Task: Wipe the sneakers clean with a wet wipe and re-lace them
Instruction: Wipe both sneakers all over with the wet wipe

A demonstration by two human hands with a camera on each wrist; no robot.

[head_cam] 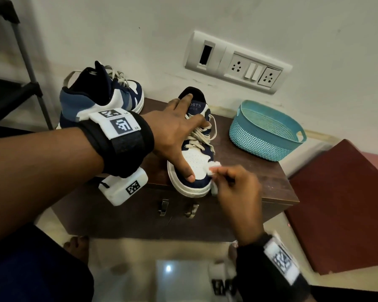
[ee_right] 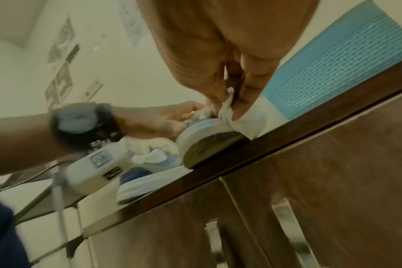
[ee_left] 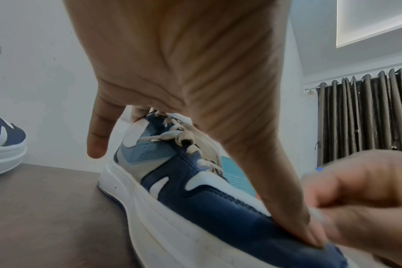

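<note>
A navy-and-white sneaker (head_cam: 196, 158) with loose beige laces stands on the dark wooden cabinet top (head_cam: 253, 171), toe toward me. My left hand (head_cam: 175, 129) is spread over it, its index finger at the collar and its thumb (ee_left: 276, 190) pressing on the toe cap. My right hand (head_cam: 238, 186) pinches a crumpled white wet wipe (head_cam: 214, 166) against the right side of the toe. In the right wrist view the wipe (ee_right: 243, 123) touches the sole edge (ee_right: 202, 141). The second sneaker (head_cam: 105, 94) stands at the back left, laced.
A teal plastic basket (head_cam: 264, 131) sits on the cabinet's right side by the wall. A socket panel (head_cam: 238, 62) is on the wall behind. A black rack (head_cam: 15, 88) stands at the left and a maroon surface (head_cam: 340, 203) at the right. The cabinet's front edge lies under the sneaker's toe.
</note>
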